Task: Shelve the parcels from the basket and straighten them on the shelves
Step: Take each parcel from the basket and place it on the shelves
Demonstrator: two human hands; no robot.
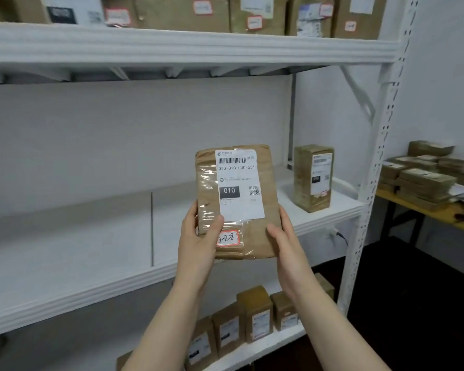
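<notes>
A flat brown parcel (263, 183) with a white shipping label and a red-edged sticker reading 3-2-8 is held upright in front of the middle shelf (91, 253). My left hand (198, 236) grips its lower left edge, thumb on the front. My right hand (284, 234) grips its lower right edge, thumb on the front. One brown box (313, 178) stands upright at the right end of the middle shelf. The basket is out of view.
Several brown parcels line the top shelf (188, 46). Several small boxes (255, 314) stand on the bottom shelf. The white perforated upright (373, 167) bounds the rack at right. A yellow table (423, 212) at far right carries stacked parcels.
</notes>
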